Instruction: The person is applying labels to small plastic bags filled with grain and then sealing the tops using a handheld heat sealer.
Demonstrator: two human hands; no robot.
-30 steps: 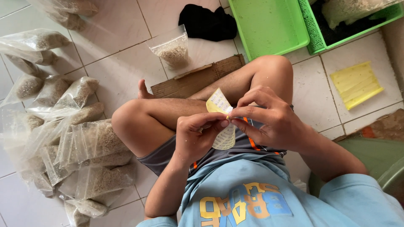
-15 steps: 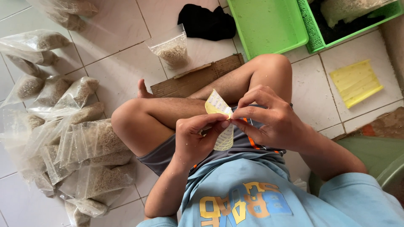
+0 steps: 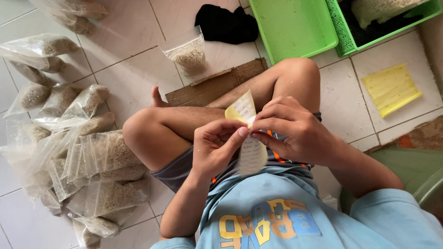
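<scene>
Yellow paper label (image 3: 241, 109), small, printed, curling off a pale backing strip (image 3: 252, 156); you hold it above your lap. Your left hand (image 3: 216, 146) and right hand (image 3: 295, 131) both pinch it, fingertips meeting. Clear plastic bags of grain (image 3: 92, 161) are piled on the tile floor (image 3: 129, 41); a green tray (image 3: 295, 25) lies beyond your knee.

A home packing spot: tiled floor (image 3: 129, 50), filled grain bags (image 3: 92, 157), green trays (image 3: 300, 25)

Yellow sticker (image 3: 242, 109), green trays (image 3: 295, 27), black cloth (image 3: 226, 24).
</scene>
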